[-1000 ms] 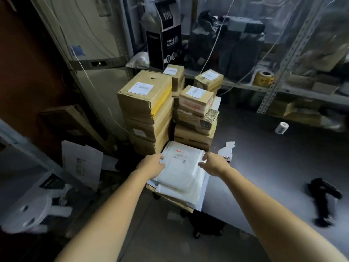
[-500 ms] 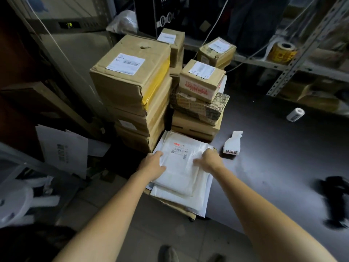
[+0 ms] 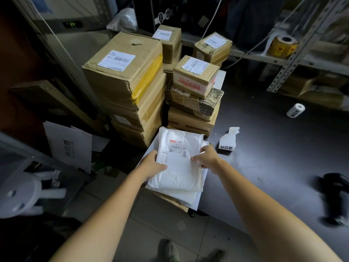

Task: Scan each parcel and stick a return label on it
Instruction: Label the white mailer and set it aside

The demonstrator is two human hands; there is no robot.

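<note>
head view: left hand (image 3: pixel 153 165) and right hand (image 3: pixel 205 157), fingers curled, each clamp a side edge of the top padded envelope (image 3: pixel 177 171); the slick pile (image 3: pixel 181 196) beneath overhangs the table (image 3: pixel 264 176) edge, so a careless lift could drag the rest to the floor (image 3: pixel 166 220). the envelope is white, bubbly and limp, barcode label (image 3: pixel 178 148) facing up, just before stacked cardboard boxes (image 3: pixel 124 76).

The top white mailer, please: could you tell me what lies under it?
Under the top mailer lie more white mailers and, lowest, a brown piece at the edge of the table. Their labels and their number are covered.
</note>
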